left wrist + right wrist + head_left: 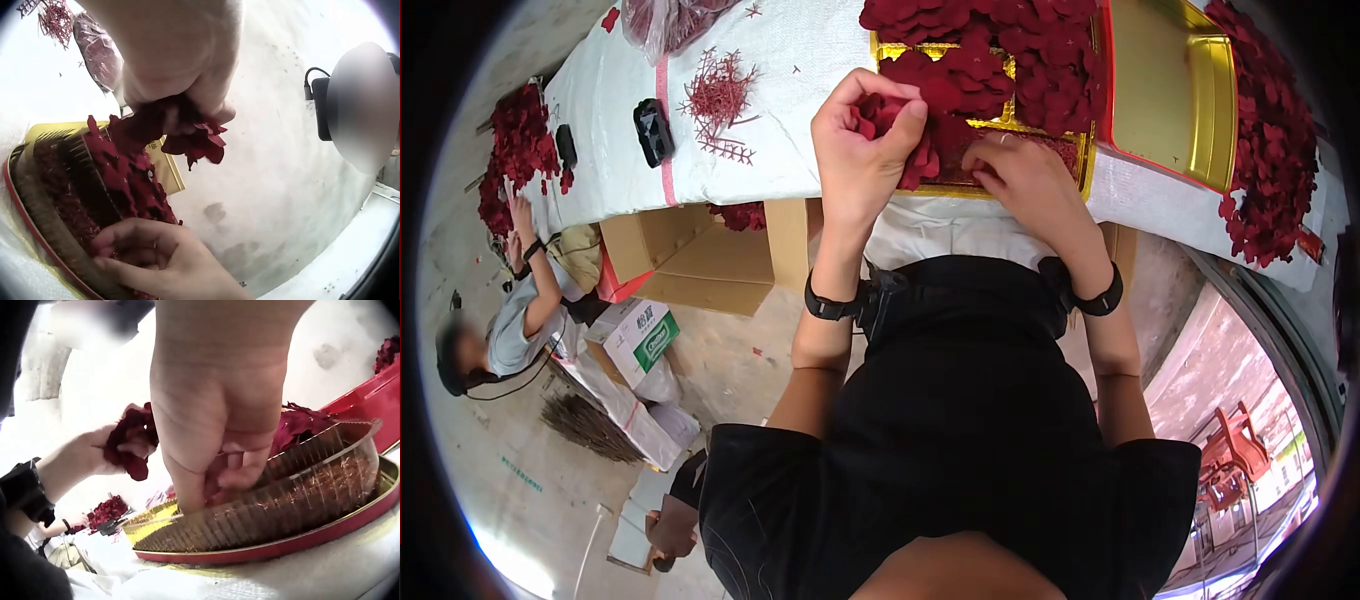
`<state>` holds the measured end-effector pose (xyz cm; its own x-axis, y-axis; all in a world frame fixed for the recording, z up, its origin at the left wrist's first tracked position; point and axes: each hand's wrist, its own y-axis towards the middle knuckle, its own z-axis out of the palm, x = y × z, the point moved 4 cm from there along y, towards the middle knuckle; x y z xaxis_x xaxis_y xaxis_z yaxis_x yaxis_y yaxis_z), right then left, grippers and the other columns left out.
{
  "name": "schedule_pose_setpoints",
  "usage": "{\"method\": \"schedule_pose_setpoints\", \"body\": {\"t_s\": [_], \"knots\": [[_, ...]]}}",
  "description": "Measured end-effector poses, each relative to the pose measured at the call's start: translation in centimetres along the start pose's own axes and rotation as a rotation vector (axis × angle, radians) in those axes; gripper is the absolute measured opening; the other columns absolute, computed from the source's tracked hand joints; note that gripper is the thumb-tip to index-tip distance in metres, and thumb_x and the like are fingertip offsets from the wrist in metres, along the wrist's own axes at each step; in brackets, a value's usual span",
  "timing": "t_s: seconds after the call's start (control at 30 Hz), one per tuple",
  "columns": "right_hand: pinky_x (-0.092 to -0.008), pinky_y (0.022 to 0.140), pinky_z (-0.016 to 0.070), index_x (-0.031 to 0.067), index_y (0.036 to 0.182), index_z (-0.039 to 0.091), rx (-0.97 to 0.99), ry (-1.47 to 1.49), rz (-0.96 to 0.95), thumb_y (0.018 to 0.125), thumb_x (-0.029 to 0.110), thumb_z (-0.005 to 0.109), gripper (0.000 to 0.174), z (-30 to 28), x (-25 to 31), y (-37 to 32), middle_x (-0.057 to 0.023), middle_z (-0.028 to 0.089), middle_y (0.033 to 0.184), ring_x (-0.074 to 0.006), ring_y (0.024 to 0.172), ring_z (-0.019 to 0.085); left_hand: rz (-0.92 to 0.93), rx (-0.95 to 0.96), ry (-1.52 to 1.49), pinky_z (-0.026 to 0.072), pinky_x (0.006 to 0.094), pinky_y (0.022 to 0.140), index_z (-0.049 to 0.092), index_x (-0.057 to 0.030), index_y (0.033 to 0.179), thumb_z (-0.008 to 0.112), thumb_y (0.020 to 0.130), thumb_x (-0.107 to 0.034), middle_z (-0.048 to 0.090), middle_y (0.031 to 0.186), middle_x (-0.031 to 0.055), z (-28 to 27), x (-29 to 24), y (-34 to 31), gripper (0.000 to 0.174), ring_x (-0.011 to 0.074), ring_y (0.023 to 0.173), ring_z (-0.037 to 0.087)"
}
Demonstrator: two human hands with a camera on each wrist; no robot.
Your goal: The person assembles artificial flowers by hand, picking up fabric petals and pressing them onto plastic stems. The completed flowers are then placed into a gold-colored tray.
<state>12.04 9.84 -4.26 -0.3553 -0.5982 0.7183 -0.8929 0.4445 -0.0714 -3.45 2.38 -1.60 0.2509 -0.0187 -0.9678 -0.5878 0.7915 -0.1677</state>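
Note:
My left hand point(862, 150) grips a bunch of dark red artificial flower petals point(194, 140), with the thumb pressed over them. Beside it, my right hand point(1032, 180) reaches down with bent fingers into the near compartment of a clear plastic tray point(269, 519). Fine red bits point(340, 481) lie in that compartment. The tray sits in a gold-lined box with a red rim point(250, 553). More red petals point(1055, 75) are heaped over its other compartments. I cannot tell whether my right fingertips pinch any of the bits.
A gold-lined red lid point(1165, 100) stands right of the tray, with more petals point(1270, 130) beyond. Thin red stems point(720, 95), a black object point(653, 132) and a plastic bag point(670, 25) lie left. Cardboard boxes point(710, 280) stand below. Another person point(525, 320) works at the far left.

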Motion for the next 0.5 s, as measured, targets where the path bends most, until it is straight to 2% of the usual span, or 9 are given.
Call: {"method": "schedule_pose_setpoints", "body": {"t_s": [0.07, 0.1, 0.2, 0.3, 0.33, 0.47, 0.5], "knots": [[-0.0327, 0.064, 0.0481, 0.0021, 0.084, 0.059, 0.073, 0.182, 0.104, 0.079, -0.001, 0.058, 0.006, -1.0, 0.3, 0.3, -0.0068, 0.06, 0.077, -0.0221, 0.07, 0.06, -0.098, 0.031, -0.02, 0.0414, 0.0142, 0.058, 0.06, 0.0017, 0.092, 0.065, 0.082, 0.002, 0.062, 0.084, 0.0029, 0.1, -0.5, -0.3, 0.011, 0.0012, 0.067, 0.053], [-0.0305, 0.064, 0.0479, 0.0015, 0.084, 0.059, 0.111, 0.272, 0.156, 0.079, -0.004, 0.058, 0.008, -1.6, 0.6, 0.4, -0.005, 0.059, 0.077, -0.0191, 0.069, 0.06, -0.067, 0.027, 0.019, 0.0414, 0.0144, 0.056, 0.06, 0.0014, 0.093, 0.065, 0.081, 0.002, 0.061, 0.083, 0.0024, 0.1, -0.5, -0.2, 0.013, 0.0013, 0.065, 0.053], [-0.0258, 0.071, 0.0494, 0.0004, 0.084, 0.059, -0.088, 0.673, 0.252, 0.076, -0.01, 0.061, 0.014, -3.5, 1.0, 0.2, -0.003, 0.059, 0.074, -0.0109, 0.077, 0.059, 0.003, 0.008, 0.091, 0.0413, 0.0149, 0.052, 0.061, 0.0004, 0.099, 0.066, 0.08, 0.004, 0.059, 0.08, 0.001, 0.2, -0.4, 0.0, 0.019, 0.0014, 0.059, 0.052], [-0.0274, 0.082, 0.0486, 0.0013, 0.085, 0.056, -0.405, 1.1, 0.038, 0.078, -0.012, 0.061, 0.015, -5.2, 1.2, 0.2, -0.0029, 0.06, 0.084, -0.0117, 0.09, 0.058, 0.028, 0.0, 0.085, 0.0409, 0.0159, 0.047, 0.061, -0.0002, 0.103, 0.067, 0.078, 0.006, 0.058, 0.079, 0.0005, 0.9, -1.1, -0.2, 0.026, 0.0019, 0.053, 0.051], [-0.0281, 0.088, 0.0472, 0.0015, 0.085, 0.054, -0.385, 1.116, 0.005, 0.077, -0.013, 0.062, 0.019, -5.3, 0.9, 0.2, -0.0072, 0.06, 0.093, -0.014, 0.096, 0.057, 0.039, 0.011, 0.09, 0.0407, 0.0163, 0.045, 0.061, -0.0001, 0.104, 0.067, 0.078, 0.006, 0.059, 0.079, 0.0012, 1.2, -1.4, -0.3, 0.028, 0.0021, 0.052, 0.051], [-0.0278, 0.088, 0.047, 0.0018, 0.084, 0.053, -0.338, 1.167, 0.021, 0.078, -0.013, 0.062, 0.018, -5.5, 1.7, 0.5, -0.0076, 0.059, 0.095, -0.0134, 0.096, 0.057, -0.015, 0.03, -0.001, 0.041, 0.0168, 0.043, 0.057, 0.0002, 0.111, 0.067, 0.077, 0.009, 0.063, 0.08, 0.0041, 2.5, -2.7, -0.8, 0.037, 0.0039, 0.055, 0.056], [-0.0278, 0.088, 0.0469, 0.0018, 0.084, 0.053, -0.316, 1.195, 0.036, 0.078, -0.013, 0.062, 0.018, -5.5, 1.8, 0.5, -0.0076, 0.059, 0.095, -0.0134, 0.096, 0.057, 0.004, 0.031, 0.008, 0.0393, 0.0156, 0.046, 0.057, -0.0003, 0.112, 0.068, 0.076, 0.009, 0.063, 0.079, 0.0024, 2.7, -2.7, -0.8, 0.039, 0.0024, 0.056, 0.054]]}}
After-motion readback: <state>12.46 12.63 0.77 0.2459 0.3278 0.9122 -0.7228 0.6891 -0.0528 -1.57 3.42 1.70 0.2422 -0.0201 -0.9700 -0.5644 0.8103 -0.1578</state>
